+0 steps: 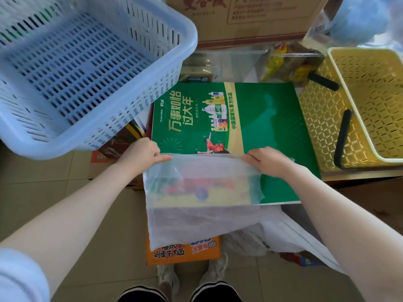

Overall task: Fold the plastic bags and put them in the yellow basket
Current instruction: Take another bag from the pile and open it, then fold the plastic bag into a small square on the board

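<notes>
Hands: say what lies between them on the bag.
In the head view, between the left hand and right hand runs only the bag's taut top edge, over the green board. Nothing else lies there.

A thin, see-through white plastic bag (202, 192) lies spread flat in the lower middle of the frame, its far edge straight and level, its near part hanging past the front edge of what it lies on. A yellow basket (368, 105) with lattice walls and two black handles stands at the right edge of the frame, well apart from the bag.
</notes>
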Motion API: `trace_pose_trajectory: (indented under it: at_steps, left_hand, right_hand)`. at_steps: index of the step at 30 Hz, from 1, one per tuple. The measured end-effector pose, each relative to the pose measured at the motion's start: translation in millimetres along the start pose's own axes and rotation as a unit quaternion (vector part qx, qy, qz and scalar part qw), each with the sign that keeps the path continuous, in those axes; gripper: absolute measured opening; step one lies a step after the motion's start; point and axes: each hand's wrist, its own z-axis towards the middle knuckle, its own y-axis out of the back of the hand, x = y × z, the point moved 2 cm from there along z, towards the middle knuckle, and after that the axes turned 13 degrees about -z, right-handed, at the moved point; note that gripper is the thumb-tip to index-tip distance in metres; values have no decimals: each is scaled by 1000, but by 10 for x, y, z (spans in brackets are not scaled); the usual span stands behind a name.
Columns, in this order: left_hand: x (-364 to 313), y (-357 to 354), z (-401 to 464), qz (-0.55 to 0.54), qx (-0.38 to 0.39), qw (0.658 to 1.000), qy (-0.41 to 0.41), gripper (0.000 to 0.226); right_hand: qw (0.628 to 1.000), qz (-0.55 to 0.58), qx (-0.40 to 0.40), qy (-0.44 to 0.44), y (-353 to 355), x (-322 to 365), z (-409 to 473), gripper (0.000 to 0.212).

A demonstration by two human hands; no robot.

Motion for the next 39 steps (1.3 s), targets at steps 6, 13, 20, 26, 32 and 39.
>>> trace_pose_trajectory:
  at_steps: [6,13,20,26,32,39]
  left_hand:
    - [91,-84,-29,32,-56,998,22,53]
    - [-363,92,393,31,-181,983,-9,27]
    - [-814,-400,602,37,-133,988,-75,44]
    - [-436,-822,461,101,-18,995,-14,91]
    - [-285,-701,386,120,1,993,-2,105]
    - [-549,-689,201,126,-112,960,-225,29]
  right_hand:
    - [998,49,-38,-33,1,-365,-208,42]
    - [964,-151,-159,-148,668,-734,12,30]
    - [965,-154,-194,-88,449,-197,296,56]
    - [991,-87,-102,-8,-410,217,336,74]
    - [983,-75,-89,-145,-595,-317,25,76]
    - [975,-54,-203,-65,-423,41,-340,42]
